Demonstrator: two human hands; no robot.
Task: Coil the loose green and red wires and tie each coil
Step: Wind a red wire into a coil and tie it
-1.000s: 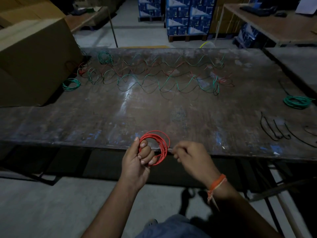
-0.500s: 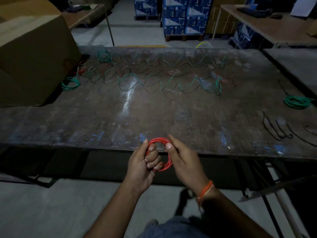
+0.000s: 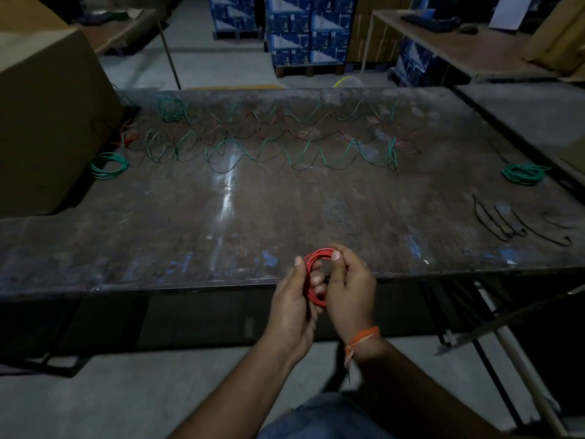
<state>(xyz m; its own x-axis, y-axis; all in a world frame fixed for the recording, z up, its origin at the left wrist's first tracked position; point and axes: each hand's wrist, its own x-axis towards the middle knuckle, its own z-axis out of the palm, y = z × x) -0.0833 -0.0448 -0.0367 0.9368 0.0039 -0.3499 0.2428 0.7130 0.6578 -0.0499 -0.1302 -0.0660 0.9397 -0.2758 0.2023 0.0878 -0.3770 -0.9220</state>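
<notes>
At the table's near edge, left hand (image 3: 292, 299) and right hand (image 3: 349, 289) grip a tight red coil (image 3: 311, 280).

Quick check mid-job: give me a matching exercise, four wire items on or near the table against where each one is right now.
Things:
1. red coil
2. left green coil
3. right green coil
4. black ties

Places:
A. beside the cardboard box
B. far right table edge
C. near right of the table, laid loose
D. held in both hands, left hand and right hand

Pairs: 1-D, 2-A, 3-B, 4-C
</notes>
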